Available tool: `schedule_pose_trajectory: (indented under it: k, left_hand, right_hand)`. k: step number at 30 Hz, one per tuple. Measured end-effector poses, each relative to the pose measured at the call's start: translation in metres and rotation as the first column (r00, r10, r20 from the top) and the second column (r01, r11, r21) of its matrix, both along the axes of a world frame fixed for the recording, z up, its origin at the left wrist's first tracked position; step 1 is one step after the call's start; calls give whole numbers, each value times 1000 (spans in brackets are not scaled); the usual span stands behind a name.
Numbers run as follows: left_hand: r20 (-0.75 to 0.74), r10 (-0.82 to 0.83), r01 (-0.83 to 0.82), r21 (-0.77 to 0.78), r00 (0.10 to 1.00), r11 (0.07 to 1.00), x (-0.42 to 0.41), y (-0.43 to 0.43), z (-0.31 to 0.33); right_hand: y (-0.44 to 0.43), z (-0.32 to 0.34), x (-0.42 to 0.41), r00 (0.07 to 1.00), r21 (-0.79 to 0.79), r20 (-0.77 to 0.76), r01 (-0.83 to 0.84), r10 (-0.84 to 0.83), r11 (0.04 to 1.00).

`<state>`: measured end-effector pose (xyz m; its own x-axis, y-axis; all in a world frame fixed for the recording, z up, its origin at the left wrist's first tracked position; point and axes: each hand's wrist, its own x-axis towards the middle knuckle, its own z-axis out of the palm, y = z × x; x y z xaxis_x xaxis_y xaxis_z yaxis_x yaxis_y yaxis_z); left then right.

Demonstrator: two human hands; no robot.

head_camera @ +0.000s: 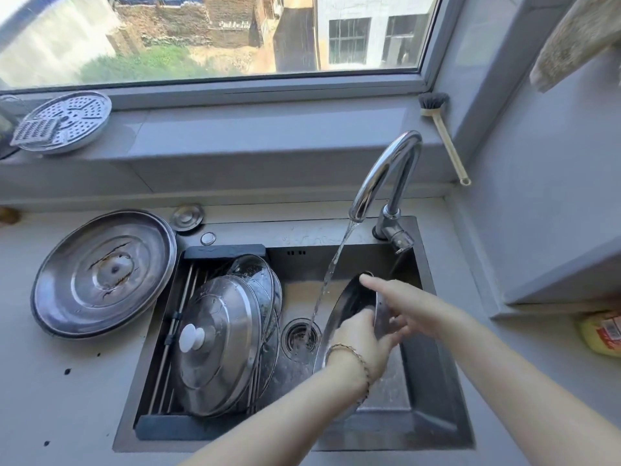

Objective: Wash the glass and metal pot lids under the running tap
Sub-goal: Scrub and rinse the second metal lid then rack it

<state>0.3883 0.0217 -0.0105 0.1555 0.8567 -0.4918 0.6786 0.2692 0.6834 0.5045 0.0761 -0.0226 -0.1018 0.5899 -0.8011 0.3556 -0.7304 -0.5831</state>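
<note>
Your metal lid (347, 299) stands on edge just right of the drain (300, 336), and the water stream (331, 267) runs past it, so it may not rinse, and wet steel could slip. Your left hand (363, 341) grips its rim; your right hand (403, 311) is loose, index finger straight on the top edge.

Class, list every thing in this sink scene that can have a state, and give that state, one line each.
Tap, running.
Held lid, on edge in the sink.
Left hand, grips the held lid.
Right hand, fingers straight against the held lid.
Racked lids, stacked on edge in the rack.
Large lid, lying flat on the counter.
Drain, open, taking the water.
</note>
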Motion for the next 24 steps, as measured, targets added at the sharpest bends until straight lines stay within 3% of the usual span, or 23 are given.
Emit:
schedule_pose_trajectory:
  k: [3, 5, 8, 11, 13, 16, 19, 22, 24]
  left_hand:
    - [35, -113, 112, 42, 993, 993, 8, -4, 0]
    - [136, -143, 140, 28, 980, 990, 1, -4, -5]
    - [147, -27, 23, 30, 989, 999, -26, 0, -19]
    - [62, 209, -213, 86, 976, 973, -56, 6, -29]
    - [84, 364, -367, 20, 928, 930, -72, 10, -29]
    - [270, 547, -516, -183, 792, 837, -86, 17, -24]
    - [522, 564, -514, -255, 639, 819, -95, 20, -15]
    - [600, 541, -521, -230, 589, 822, -104, 24, -3]
    - [644, 567, -519, -292, 514, 803, -111, 26, 0]
  right_hand:
    - [0, -10, 4, 965, 80, 262, -48, 26, 996]
    - [-6, -19, 14, 963, 104, 263, 39, -65, 994]
    - [-19, -27, 36, 945, 124, 79, 308, -319, 943]
    - [-33, -36, 52, 829, 14, -102, 554, -550, 832]
    - [-42, -64, 62, 765, -56, -151, 626, -626, 778]
    - [-53, -70, 46, 666, -212, -334, 636, -667, 742]
    - [-65, -65, 15, 566, -352, -470, 583, -677, 732]
    - [-68, -75, -5, 430, -378, -607, 584, -668, 719]
    - [-62, -72, -9, 389, -362, -660, 585, -643, 726]
